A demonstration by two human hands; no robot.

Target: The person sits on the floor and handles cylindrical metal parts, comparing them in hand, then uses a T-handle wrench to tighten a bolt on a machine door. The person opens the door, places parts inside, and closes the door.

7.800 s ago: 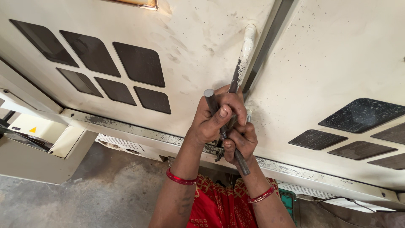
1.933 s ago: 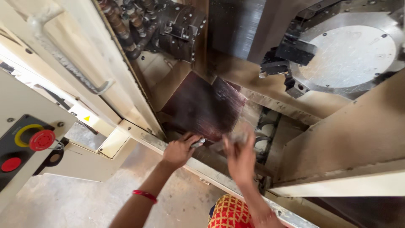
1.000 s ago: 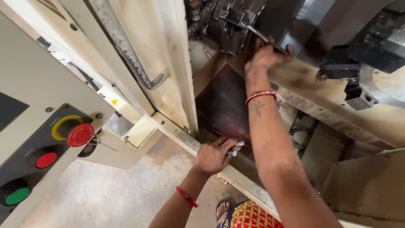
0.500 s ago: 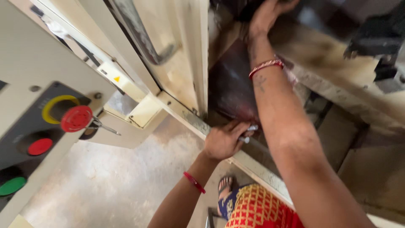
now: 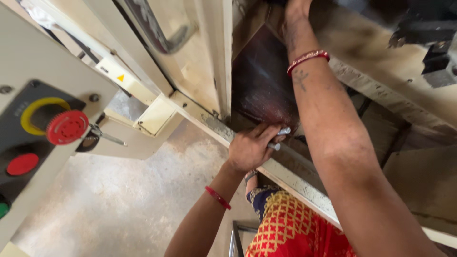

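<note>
Bolts (image 5: pixel 281 138): small, silver-grey metal, short shanks with rounded ends; two ends show, one near the fingertips, one lower at the knuckles; the rest is hidden in the fist, so the count is uncertain. Location: at the cream sill (image 5: pixel 209 124) of the machine opening, in front of the dark reddish panel (image 5: pixel 259 83). Left hand (image 5: pixel 251 148): fingers curled closed around the bolts, knuckles resting against the sill edge; red bangle (image 5: pixel 218 197) on the wrist. Right hand (image 5: pixel 297 7): arm stretched up into the machine interior, hand mostly cut off by the top edge of the view; whether it is open or closed cannot be told; red-and-white bangle (image 5: pixel 308 61) on the wrist. Surroundings: cream door (image 5: pixel 190 57) with a curved metal handle (image 5: pixel 162 35), standing beside the opening; control panel (image 5: pixel 28 143) at far left carrying a red mushroom button (image 5: pixel 67 127) on a yellow ring, a flat red button (image 5: pixel 22 163) below it, and a key (image 5: pixel 107 135) just beside; dark metal parts (image 5: pixel 428 38) at upper right; grey concrete floor (image 5: pixel 109 200) below; red and yellow patterned garment (image 5: pixel 295 228) at the bottom.
</note>
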